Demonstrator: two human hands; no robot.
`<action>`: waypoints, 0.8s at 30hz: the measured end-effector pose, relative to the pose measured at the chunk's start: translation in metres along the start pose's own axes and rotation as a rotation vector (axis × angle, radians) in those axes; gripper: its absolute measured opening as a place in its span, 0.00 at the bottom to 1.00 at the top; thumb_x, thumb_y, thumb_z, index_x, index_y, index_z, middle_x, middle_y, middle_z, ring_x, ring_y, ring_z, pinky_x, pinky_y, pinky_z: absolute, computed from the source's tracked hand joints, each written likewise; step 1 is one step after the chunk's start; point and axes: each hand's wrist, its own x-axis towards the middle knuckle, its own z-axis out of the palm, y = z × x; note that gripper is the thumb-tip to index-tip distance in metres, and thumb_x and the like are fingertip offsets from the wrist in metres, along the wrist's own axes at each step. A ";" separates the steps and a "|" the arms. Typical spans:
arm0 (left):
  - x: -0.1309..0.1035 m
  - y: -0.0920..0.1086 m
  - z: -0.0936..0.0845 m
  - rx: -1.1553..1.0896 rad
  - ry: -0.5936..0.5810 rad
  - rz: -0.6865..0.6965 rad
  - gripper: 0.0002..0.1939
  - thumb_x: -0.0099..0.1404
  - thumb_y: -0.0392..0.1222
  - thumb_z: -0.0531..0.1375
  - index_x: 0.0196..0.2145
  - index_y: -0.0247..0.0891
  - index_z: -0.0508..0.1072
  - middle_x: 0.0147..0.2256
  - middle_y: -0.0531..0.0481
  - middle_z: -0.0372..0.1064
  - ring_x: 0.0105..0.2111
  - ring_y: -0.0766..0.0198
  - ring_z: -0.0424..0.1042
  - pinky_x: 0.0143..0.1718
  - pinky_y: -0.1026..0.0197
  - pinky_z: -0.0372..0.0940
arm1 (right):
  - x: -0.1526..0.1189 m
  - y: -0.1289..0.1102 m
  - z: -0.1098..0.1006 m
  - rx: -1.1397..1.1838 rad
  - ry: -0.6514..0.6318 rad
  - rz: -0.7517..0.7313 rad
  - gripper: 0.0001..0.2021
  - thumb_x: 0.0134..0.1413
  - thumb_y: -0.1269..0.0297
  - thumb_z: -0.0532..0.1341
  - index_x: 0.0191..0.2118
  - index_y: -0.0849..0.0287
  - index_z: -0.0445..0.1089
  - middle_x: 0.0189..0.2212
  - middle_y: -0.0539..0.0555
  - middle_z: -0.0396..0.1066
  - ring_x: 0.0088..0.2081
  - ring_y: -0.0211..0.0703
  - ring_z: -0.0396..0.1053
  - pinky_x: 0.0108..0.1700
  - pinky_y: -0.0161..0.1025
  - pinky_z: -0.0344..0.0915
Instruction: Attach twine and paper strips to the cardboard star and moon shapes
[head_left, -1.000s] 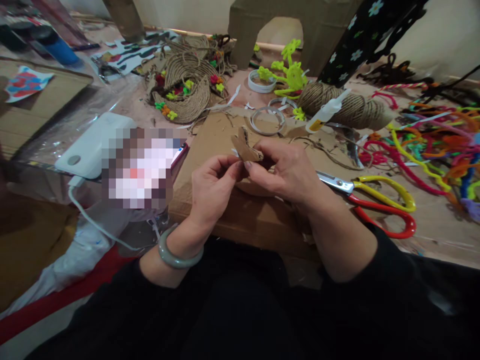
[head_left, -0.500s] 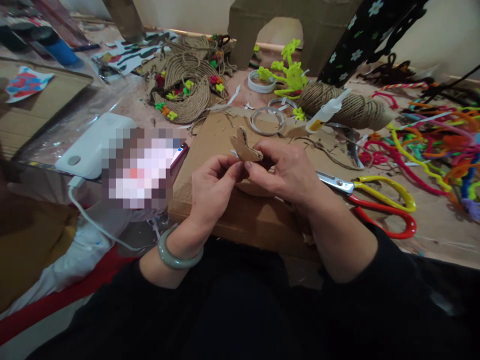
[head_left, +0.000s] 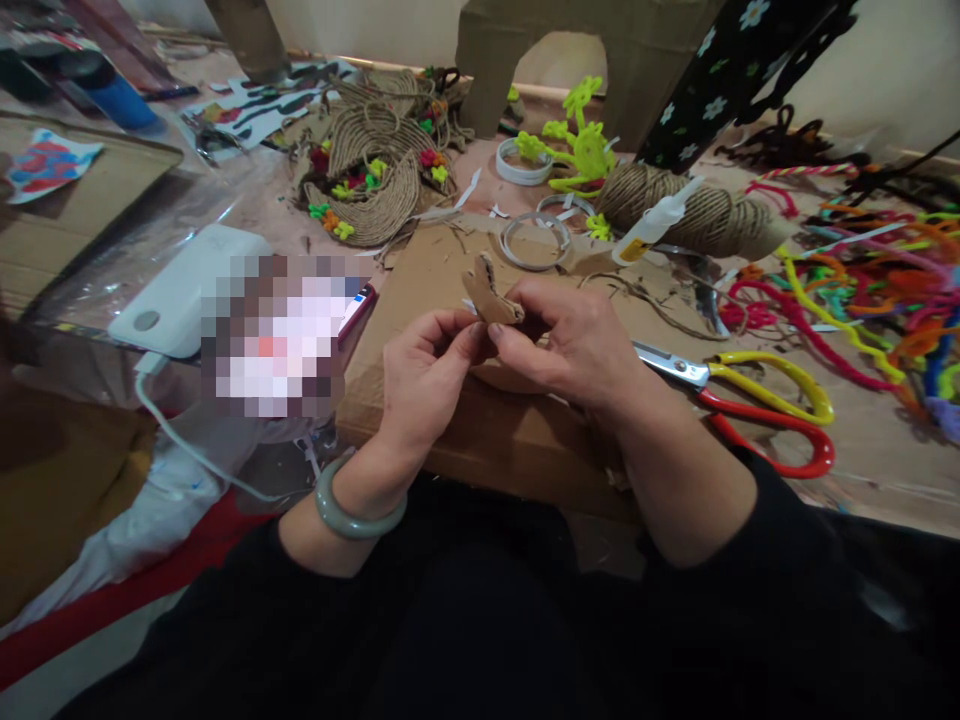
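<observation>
Between my hands is a small bent piece of cardboard [head_left: 489,291], its corrugated edge showing at the top. My left hand [head_left: 429,375] pinches its lower end between thumb and forefinger. My right hand [head_left: 574,340] grips the other side, thumb in front; its other fingers are partly hidden behind. Both hands are above a flat cardboard box [head_left: 427,270] at the table's front edge. Scissors [head_left: 686,370] with one yellow and one red handle lie partly under my right forearm. Behind my hands a white tape ring [head_left: 534,241] rests on the box.
A glue bottle [head_left: 660,220] leans by a twine roll [head_left: 705,210]. Coloured pipe cleaners [head_left: 862,300] sprawl at right. Twine-wrapped shapes [head_left: 367,170] lie at the back. At left are a power bank [head_left: 191,290] with a cable, a phone [head_left: 285,340] and another person's sleeve [head_left: 142,520].
Hardly anything differs. Both hands keep the same hold on the cardboard piece, and the things at the left edge of view have shifted very slightly.
</observation>
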 end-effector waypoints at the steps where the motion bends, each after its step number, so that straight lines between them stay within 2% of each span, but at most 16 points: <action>1: 0.000 0.000 0.000 -0.007 -0.002 0.000 0.08 0.58 0.45 0.68 0.30 0.38 0.77 0.25 0.55 0.74 0.25 0.72 0.73 0.29 0.69 0.69 | 0.000 0.000 0.000 0.001 0.002 -0.002 0.09 0.50 0.58 0.56 0.25 0.58 0.63 0.21 0.48 0.60 0.26 0.34 0.54 0.30 0.35 0.48; 7: 0.000 0.000 0.001 -0.004 -0.001 -0.024 0.09 0.56 0.46 0.68 0.30 0.38 0.77 0.25 0.54 0.74 0.25 0.71 0.73 0.29 0.69 0.69 | 0.000 0.000 -0.001 0.003 0.009 -0.002 0.08 0.50 0.60 0.56 0.26 0.58 0.63 0.22 0.48 0.60 0.26 0.34 0.54 0.31 0.36 0.48; 14: 0.000 -0.001 0.001 -0.031 -0.005 -0.007 0.06 0.58 0.42 0.68 0.30 0.39 0.77 0.25 0.56 0.74 0.25 0.72 0.73 0.29 0.70 0.70 | -0.001 0.000 -0.001 0.006 0.010 -0.012 0.08 0.51 0.60 0.56 0.26 0.58 0.63 0.21 0.48 0.60 0.26 0.34 0.53 0.30 0.35 0.48; 24: 0.000 0.000 0.000 -0.009 0.004 -0.026 0.09 0.57 0.46 0.68 0.30 0.38 0.77 0.24 0.55 0.73 0.24 0.71 0.72 0.28 0.68 0.69 | 0.000 0.000 -0.001 -0.003 0.011 -0.004 0.08 0.50 0.60 0.56 0.25 0.58 0.62 0.22 0.48 0.60 0.26 0.34 0.54 0.31 0.36 0.48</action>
